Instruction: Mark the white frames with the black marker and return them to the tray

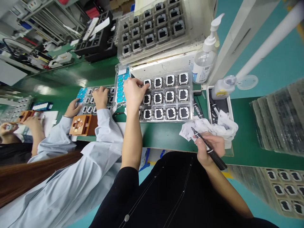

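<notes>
My left hand [135, 90] reaches over a clear plastic tray [165, 105] of silver-and-black watch-case-like frames in rows. Its thumb and fingers are closed at the edge of a frame [147, 83] in the far left corner of the tray. My right hand [210, 147] grips a black marker pen [210, 150], tilted with its dark tip up and to the left. Behind that hand lies a crumpled white cloth [209, 128]. Another black marker [198, 109] rests right of the tray.
A pump bottle [205, 57] and a box [231, 106] holding a small bottle [223, 88] stand at the right. Stacked trays [280, 117] lie farther right, and a filled tray [152, 34] sits on the raised shelf. On the left, a co-worker's hands [101, 96] work beside a wooden fixture [82, 125].
</notes>
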The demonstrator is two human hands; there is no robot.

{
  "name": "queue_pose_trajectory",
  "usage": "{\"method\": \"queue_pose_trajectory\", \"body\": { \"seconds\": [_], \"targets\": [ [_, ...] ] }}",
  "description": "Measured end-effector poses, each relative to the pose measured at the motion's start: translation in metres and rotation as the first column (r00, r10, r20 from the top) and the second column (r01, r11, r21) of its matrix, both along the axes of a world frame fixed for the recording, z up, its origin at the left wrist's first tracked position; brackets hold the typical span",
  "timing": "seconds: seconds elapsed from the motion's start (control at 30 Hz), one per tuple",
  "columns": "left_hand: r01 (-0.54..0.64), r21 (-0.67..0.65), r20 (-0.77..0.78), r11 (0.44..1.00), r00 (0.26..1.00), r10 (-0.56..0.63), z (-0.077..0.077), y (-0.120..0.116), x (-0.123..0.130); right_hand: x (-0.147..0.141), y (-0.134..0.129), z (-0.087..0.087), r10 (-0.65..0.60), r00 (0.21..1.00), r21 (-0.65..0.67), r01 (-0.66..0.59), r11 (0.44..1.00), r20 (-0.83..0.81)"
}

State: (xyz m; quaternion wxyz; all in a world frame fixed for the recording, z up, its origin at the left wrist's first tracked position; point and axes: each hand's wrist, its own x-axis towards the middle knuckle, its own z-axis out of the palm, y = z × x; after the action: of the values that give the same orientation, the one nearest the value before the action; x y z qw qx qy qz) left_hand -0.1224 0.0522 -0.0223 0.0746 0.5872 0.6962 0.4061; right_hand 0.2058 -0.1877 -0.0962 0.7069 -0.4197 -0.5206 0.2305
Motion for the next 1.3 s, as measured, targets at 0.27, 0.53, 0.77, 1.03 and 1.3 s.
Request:
{"method": "queue_pose_trajectory", "body": {
  "seconds": [0.27,0.53,0.77,1.03,1.3],
  "targets": [
    [0.024,-0.15,-0.063,0.988,0.997,-0.034,0.011,-0.001,0.01,-0.002,-0.003,0.0,-0.001,1.0,-0.022,0.0,1.0,-0.027],
    [0.136,0.151,0.418,0.979,0.889,-0.188,0.01,-0.049,0.046,-0.002,-0.004,0.0,0.0,0.999,-0.007,-0.001,1.0,-0.037],
    [0.292,0.002,0.848,0.956,0.506,-0.156,0.001,-0.177,0.118,-0.006,0.001,-0.007,-0.08,0.995,0.07,0.085,0.994,-0.067],
    [0.411,-0.126,0.939,0.903,0.344,-0.026,-0.031,-0.215,0.159,-0.009,0.003,0.001,0.047,0.998,0.073,-0.051,0.996,0.05],
    [0.397,-0.173,0.902,0.902,0.43,-0.016,-0.042,-0.216,0.17,-0.012,0.007,0.005,0.073,0.986,0.054,-0.082,0.995,0.15]
  ]
}}
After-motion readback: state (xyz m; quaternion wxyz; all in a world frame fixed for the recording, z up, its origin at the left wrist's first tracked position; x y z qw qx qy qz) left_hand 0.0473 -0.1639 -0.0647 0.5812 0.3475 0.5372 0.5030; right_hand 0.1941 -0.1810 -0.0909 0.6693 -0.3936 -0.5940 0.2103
